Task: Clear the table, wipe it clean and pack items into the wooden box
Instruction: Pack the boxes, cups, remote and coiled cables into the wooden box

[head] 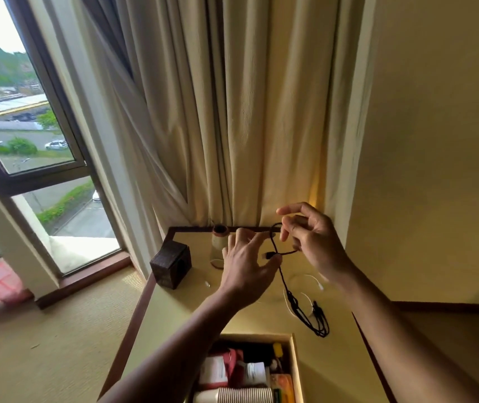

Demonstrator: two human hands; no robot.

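On the table (186, 298) we see a small dark box (171, 264), then a vase (218, 242). The left hand (247, 257) pinches a thin black cable (292, 299) by its plug; the right hand (310, 237) pinches its raised loop, the tangled rest lying on the table behind the wooden box (257, 336).

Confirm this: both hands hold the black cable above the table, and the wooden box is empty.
Not empty: the head view shows the box holding cups and packets. The left hand and right hand do hold the cable above the table.
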